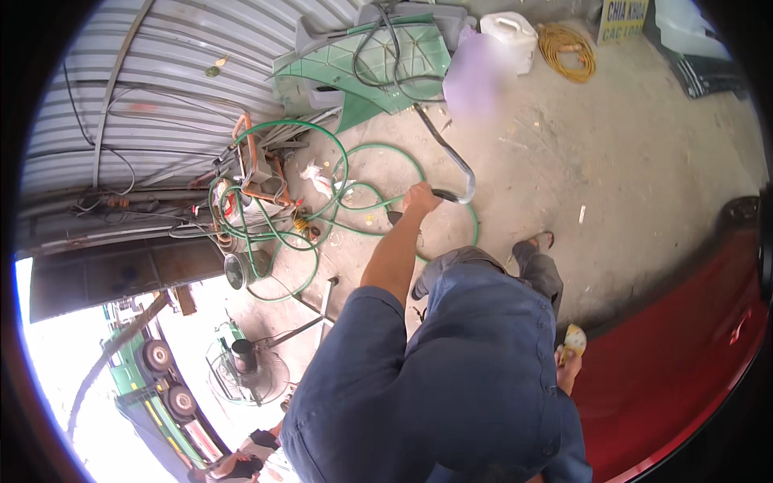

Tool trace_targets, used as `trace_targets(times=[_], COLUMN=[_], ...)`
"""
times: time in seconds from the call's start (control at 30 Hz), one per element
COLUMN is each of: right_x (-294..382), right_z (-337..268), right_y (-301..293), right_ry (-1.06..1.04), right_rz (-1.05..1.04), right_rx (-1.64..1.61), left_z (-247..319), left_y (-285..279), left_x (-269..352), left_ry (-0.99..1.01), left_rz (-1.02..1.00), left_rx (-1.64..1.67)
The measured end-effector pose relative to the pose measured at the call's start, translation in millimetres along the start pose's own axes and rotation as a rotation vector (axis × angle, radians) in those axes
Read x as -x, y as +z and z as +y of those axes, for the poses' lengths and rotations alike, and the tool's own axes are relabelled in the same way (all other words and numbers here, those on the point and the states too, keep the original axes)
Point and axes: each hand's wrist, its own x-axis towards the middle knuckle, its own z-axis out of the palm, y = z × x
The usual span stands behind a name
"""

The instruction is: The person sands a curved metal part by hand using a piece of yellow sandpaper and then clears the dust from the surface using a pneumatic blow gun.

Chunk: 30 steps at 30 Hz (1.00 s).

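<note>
My left hand (421, 198) is stretched forward and closed around the dark grip of a bent metal tube (462, 169). The tube rises past a bend toward a black upper end near the green panels. A green hose (416, 160) loops over the floor and passes by this hand; whether it joins the tube is hidden. Low at my right side, my right hand (567, 369) grips a yellow-and-white patterned sponge or cloth (575, 341). A glossy red car body panel (670, 374) lies just right of that hand.
Hose loops surround an orange-framed machine (250, 157) by the corrugated wall (181, 36). Ahead are green plastic panels (386, 66), a purple bag (474, 72), a white jug (510, 39) and a yellow coiled hose (566, 51). A fan (247, 368) stands left; a green truck (145, 368) is outside.
</note>
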Motion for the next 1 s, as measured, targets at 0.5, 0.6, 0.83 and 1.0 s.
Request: trace_targets(times=[0.5,0.6,0.83,1.0], right_x=[-273,-300,-343,-433], right_z=[-542,-588,-612,-656], right_y=[127,125,110,116], right_ry=[-0.411,-0.284,0.109,0.221], right_rz=[0.202,0.353,0.546,0.617], right_rx=[0.45,0.36,0.183,0.091], left_z=[495,608,889,1117], left_y=[53,37,22,42], left_x=[-110,-153,-265,-308], left_ry=[0.188,0.2,0.258,0.413], left_rz=[0.015,-0.015,-0.075,-0.132], left_rx=[-0.104,-0.177,-0.06,0.019])
